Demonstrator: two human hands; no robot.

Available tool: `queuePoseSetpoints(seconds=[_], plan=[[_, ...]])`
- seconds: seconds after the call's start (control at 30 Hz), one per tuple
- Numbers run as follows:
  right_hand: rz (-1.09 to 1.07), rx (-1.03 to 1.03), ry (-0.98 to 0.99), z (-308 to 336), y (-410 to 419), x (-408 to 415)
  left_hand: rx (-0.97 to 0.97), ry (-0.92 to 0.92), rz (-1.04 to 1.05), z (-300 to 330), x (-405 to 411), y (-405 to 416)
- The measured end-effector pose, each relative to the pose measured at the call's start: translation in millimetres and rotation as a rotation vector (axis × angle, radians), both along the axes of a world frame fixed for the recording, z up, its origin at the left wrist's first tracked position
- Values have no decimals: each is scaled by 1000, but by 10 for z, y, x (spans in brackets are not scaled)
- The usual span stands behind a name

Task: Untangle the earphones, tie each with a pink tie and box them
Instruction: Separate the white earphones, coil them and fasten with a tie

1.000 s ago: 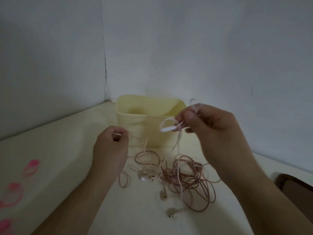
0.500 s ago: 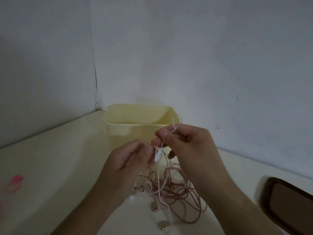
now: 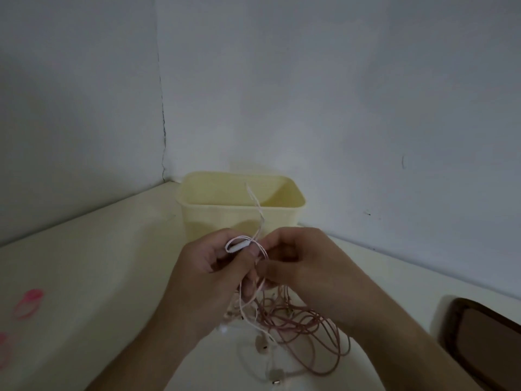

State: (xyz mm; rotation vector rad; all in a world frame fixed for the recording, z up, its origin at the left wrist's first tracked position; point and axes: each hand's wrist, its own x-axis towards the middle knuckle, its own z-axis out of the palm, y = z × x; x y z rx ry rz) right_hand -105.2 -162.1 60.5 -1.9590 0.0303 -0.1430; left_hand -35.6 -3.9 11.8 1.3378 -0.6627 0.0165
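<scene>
Both hands meet at the centre of the frame, just in front of the box [image 3: 242, 210], a pale yellow open tub standing against the wall corner. The left hand [image 3: 208, 277] has its fingers curled and pinches the white remote [image 3: 238, 246] of a light cord [image 3: 257, 218] between thumb and forefinger; a loop of that cord wraps over the remote, and one strand rises from the hands, its blurred tip showing against the box's inner wall. The right hand [image 3: 304, 266] is curled too, fingertips pressed close against the left hand's, gripping cord where the strands cross; exactly which strand it holds is hidden by the fingers. Below the hands, in the lower centre, the earphones [image 3: 304, 328] lie in a tangled heap on the table [image 3: 98, 263], pinkish-brown loops mixed with pale cord, with an earbud [image 3: 260, 345] and a plug [image 3: 275, 373] lying at the near edge of the heap. Pink ties [image 3: 28, 304] lie at the lower left edge of the frame, well apart from the heap. A dark tray [image 3: 485, 342] sits at the lower right.
</scene>
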Motion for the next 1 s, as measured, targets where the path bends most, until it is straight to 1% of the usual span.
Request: queuePoseSetpoints(seconds=[0.07,0.1,0.2,0.23,0.3,0.43,0.5,0.63,0.73,0.8,0.9,0.93,1.0], plan=[[-29,-3,-1,5,-16,6,-9,29,25,-6,13,14],[-45,70,-4,20,-32,4,-15,51,34,-5,31,24],[-39,444,-42,130,-88,-26,-57,151,96,-40,126,45],[-30,528,-64,174,-109,-39,-70,171,125,-43,161,57],[-19,612,-122,249,-160,-64,-105,199,177,-27,220,96],[-15,738,-274,375,-264,-138,-235,294,252,4,316,176],[18,779,-327,410,-314,-174,-281,320,278,20,334,193],[84,832,-362,480,-410,-244,-322,400,344,22,369,218],[64,868,-385,533,-497,-286,-330,438,402,2,415,235],[28,855,-416,544,-519,-282,-311,436,433,-13,423,230],[-16,739,-464,514,-501,-236,-272,432,429,-32,418,217],[-5,712,-474,498,-481,-220,-254,423,416,-37,413,216],[91,749,-483,450,-414,-172,-180,371,388,-45,409,214]])
